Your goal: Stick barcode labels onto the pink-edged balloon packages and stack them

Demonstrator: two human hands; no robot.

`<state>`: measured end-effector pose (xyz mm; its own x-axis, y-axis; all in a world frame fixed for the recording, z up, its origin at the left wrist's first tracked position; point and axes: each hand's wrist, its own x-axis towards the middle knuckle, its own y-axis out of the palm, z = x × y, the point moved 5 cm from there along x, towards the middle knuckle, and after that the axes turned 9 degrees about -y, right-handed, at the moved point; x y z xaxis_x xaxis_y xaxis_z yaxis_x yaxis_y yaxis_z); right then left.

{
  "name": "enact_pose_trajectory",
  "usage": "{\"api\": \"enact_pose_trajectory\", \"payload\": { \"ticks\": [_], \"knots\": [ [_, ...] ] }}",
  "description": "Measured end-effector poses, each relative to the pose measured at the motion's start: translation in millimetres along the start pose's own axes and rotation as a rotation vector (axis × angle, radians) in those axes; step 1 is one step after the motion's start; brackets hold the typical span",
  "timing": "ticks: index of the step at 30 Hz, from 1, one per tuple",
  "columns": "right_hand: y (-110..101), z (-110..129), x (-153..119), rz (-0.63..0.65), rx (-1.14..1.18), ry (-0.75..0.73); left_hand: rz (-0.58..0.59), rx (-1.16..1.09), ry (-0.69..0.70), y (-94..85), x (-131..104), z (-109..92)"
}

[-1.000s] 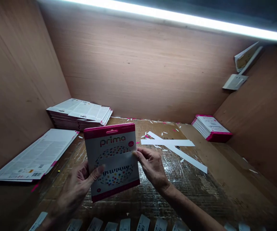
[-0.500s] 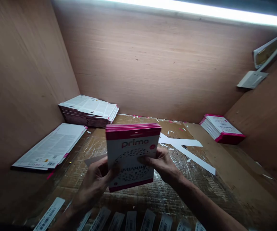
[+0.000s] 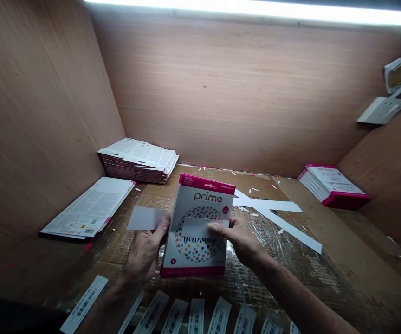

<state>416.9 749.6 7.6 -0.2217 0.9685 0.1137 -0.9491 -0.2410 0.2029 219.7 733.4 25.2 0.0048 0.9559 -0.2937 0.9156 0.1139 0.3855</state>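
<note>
In front of me, a few thin printed packets (image 3: 200,255) stand tilted, with pink bands, the word "prima" and a dotted round birthday design. My right hand (image 3: 240,236) grips their right edge, its thumb pressing a white paper strip (image 3: 195,227) flat across the front. At the packets' left edge, my left hand (image 3: 146,250) is closed, its thumb on the end of a second white paper piece (image 3: 145,218) that sticks out to the left. Its fingers are partly hidden, so I cannot tell whether they also touch the packets.
Flat packets lie in a tall pile (image 3: 136,155) at the back left and a low pile (image 3: 89,206) before it. Another packet stack (image 3: 334,185) sits back right. White strips (image 3: 284,220) cross on the cardboard (image 3: 277,260). Barcode labels (image 3: 197,315) line the front edge.
The packets have tilted and a white strip now lies across their front under my right thumb. My left thumb has moved off the front face to the white piece at the left.
</note>
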Motion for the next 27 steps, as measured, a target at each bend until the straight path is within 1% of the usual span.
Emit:
{"api": "enact_pose_trajectory", "payload": {
  "ticks": [3, 6, 8, 9, 10, 11, 13, 14, 15, 16, 18, 19, 20, 22, 24, 26, 27],
  "knots": [
    [-3.4, -5.4, 2.5, -0.035, -0.014, 0.018, -0.031, 0.119, 0.157, -1.5, -0.7, -4.9],
    [-3.8, -8.7, 5.0, -0.03, -0.026, 0.025, -0.053, 0.262, 0.213, -5.3, 0.4, -3.2],
    [-5.4, -9.4, 7.0, -0.046, -0.029, 0.007, -0.064, 0.354, 0.177, -7.2, 0.0, 0.0],
    [-6.8, -9.2, 7.9, -0.058, -0.029, -0.007, -0.037, 0.376, 0.157, -6.4, -1.2, 1.0],
    [-8.6, -8.6, 8.8, -0.074, -0.029, -0.023, 0.021, 0.366, 0.141, -3.8, -2.9, 0.9],
    [-10.6, -7.6, 9.5, -0.089, -0.029, -0.038, 0.107, 0.317, 0.126, 0.2, -5.1, -0.1],
    [-13.7, -5.1, 10.3, -0.111, -0.032, -0.056, 0.273, 0.138, 0.08, 9.0, -8.8, -5.4],
    [-14.5, -3.6, 10.5, -0.12, -0.034, -0.061, 0.304, 0.047, 0.049, 11.7, -8.9, -8.7],
    [-14.7, -2.1, 10.4, -0.125, -0.033, -0.065, 0.289, -0.015, 0.02, 13.0, -7.4, -11.7],
    [-14.1, -0.6, 10.2, -0.125, -0.03, -0.07, 0.245, -0.038, 0.002, 13.4, -4.7, -14.1],
    [-11.1, 1.9, 9.6, -0.109, -0.024, -0.082, 0.146, -0.005, 0.027, 13.6, 1.9, -17.5],
    [-9.5, 2.7, 9.1, -0.1, -0.023, -0.088, 0.134, 0.029, 0.039, 14.8, 5.3, -17.3],
    [-8.1, 3.2, 8.5, -0.092, -0.024, -0.093, 0.153, 0.063, 0.036, 16.6, 8.6, -15.3],
    [-6.5, 3.5, 7.2, -0.083, -0.027, -0.097, 0.231, 0.114, -0.013, 19.3, 13.8, -7.7],
    [-6.5, 3.5, 5.9, -0.081, -0.029, -0.089, 0.281, 0.156, -0.072, 17.6, 16.3, -0.9],
    [-6.2, 4.3, 4.7, -0.07, -0.027, -0.077, 0.291, 0.221, -0.094, 13.6, 15.9, 1.3],
    [-5.8, 5.2, 4.3, -0.064, -0.023, -0.074, 0.29, 0.257, -0.079, 11.9, 14.6, 0.0]
  ]
}}
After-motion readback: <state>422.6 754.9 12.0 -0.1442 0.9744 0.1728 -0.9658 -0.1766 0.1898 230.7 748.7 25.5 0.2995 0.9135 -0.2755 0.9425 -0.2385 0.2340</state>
